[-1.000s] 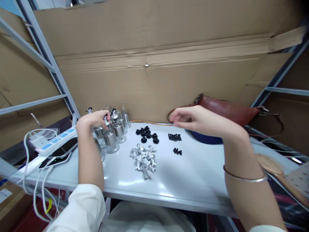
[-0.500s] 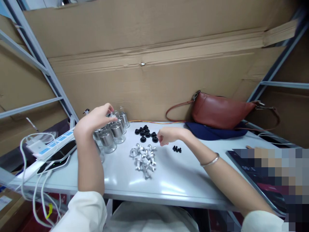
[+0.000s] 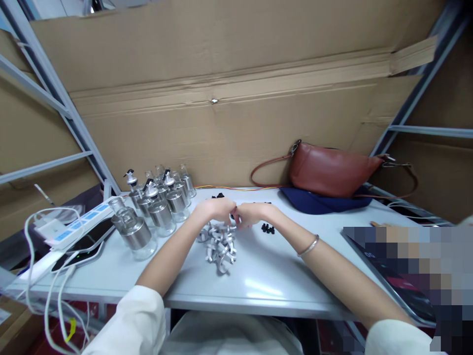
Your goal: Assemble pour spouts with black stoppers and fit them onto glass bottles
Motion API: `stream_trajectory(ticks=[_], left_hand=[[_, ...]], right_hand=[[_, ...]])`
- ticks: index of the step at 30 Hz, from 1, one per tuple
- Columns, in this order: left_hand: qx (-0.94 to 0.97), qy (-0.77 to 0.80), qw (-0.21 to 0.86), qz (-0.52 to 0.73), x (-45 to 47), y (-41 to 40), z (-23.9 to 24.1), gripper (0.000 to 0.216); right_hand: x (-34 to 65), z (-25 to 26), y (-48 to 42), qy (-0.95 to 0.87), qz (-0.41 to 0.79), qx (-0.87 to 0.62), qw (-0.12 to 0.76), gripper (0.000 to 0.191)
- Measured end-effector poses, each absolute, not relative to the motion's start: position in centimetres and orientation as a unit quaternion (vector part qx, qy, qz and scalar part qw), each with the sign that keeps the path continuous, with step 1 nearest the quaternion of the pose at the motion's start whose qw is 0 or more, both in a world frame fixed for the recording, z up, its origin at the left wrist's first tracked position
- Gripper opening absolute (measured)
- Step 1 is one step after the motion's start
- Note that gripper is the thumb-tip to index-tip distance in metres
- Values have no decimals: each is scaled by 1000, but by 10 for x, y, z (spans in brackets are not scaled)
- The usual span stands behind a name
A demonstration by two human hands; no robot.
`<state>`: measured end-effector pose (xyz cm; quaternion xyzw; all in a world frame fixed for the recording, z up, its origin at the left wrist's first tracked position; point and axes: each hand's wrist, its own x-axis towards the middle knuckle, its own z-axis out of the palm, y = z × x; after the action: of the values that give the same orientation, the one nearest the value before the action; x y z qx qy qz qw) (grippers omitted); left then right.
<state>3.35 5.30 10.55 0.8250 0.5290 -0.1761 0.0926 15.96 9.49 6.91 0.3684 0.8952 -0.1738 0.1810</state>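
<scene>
My left hand [image 3: 216,209] and right hand [image 3: 253,215] meet fingertip to fingertip just behind the heap of silver parts [image 3: 219,244] on the worktop [image 3: 281,276]; whether they pinch anything, I cannot tell.

Table [image 3: 281,276] was pale grey-white, glossy. Silver-white fittings [image 3: 219,244] piled at centre; black caps [image 3: 268,229] at abt 3 o'clock of them. Bottles [image 3: 162,207] at 9 o'clock were clear glass w/ brushed-silver bands, some w/ black-tipped spouts. Bag [image 3: 330,170] at 1 o'clock was reddish-brown, on navy cloth [image 3: 318,203]. Power strip [image 3: 79,223] was white w/ blue patches. Backdrop cardboard [image 3: 229,98] was plain tan. Sleeves [image 3: 135,320] were white; bracelet [image 3: 309,245] silver.
</scene>
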Motion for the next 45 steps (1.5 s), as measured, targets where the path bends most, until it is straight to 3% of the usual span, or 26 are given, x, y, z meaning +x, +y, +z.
stream_trajectory(ticks=[12,19,23,27,31,37,41,45], left_hand=[[821,513,124,-217,31,72,89,29],[836,494,136,-197,32,69,90,41],[849,466,155,-194,34,76,81,31],[855,472,152,-149,29,76,87,32],[859,486,162,-10,20,66,107,29],[853,508,-4,122,22,49,125,24],[858,490,-54,144,31,40,127,26],[859,473,-77,181,36,33,131,24]], right_hand=[[170,78,106,897,-171,374,161,31],[190,102,108,888,-179,405,125,34],[195,105,108,885,-192,410,111,34],[200,107,111,886,-202,407,94,30],[212,120,107,892,-231,385,45,26],[227,143,89,897,-284,335,-54,28],[227,151,78,905,-230,350,-75,27],[228,151,75,911,-184,348,-121,38]])
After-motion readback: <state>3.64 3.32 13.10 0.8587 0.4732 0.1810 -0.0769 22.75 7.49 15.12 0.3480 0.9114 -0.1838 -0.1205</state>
